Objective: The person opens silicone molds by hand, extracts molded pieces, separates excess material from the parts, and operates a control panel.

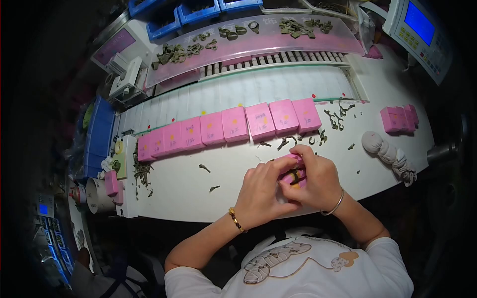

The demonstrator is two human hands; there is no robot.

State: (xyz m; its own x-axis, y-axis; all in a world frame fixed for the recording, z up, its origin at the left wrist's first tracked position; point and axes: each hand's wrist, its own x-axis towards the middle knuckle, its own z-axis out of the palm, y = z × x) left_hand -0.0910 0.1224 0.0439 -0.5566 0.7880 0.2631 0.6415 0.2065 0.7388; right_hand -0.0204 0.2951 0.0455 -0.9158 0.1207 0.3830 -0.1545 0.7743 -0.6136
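Note:
Near the table's front edge, my left hand [261, 191] and my right hand [318, 181] meet around a small pink block [287, 179]. Dark pieces and a bit of yellow show on it between my fingers, too small to make out. Fingers of both hands press on its sides and cover much of it. Just beyond my hands, small dark green pieces [283, 144] lie scattered on the white table [238, 174]. A row of pink blocks [234, 124] with handwriting and yellow marks stands behind them.
Pink blocks [399, 119] and a white cloth bundle [387, 154] lie at the right. A clear shelf [248, 44] with green pieces and blue bins [198, 12] are at the back. A display unit [421, 25] stands top right; a white cup [98, 195] is at the left.

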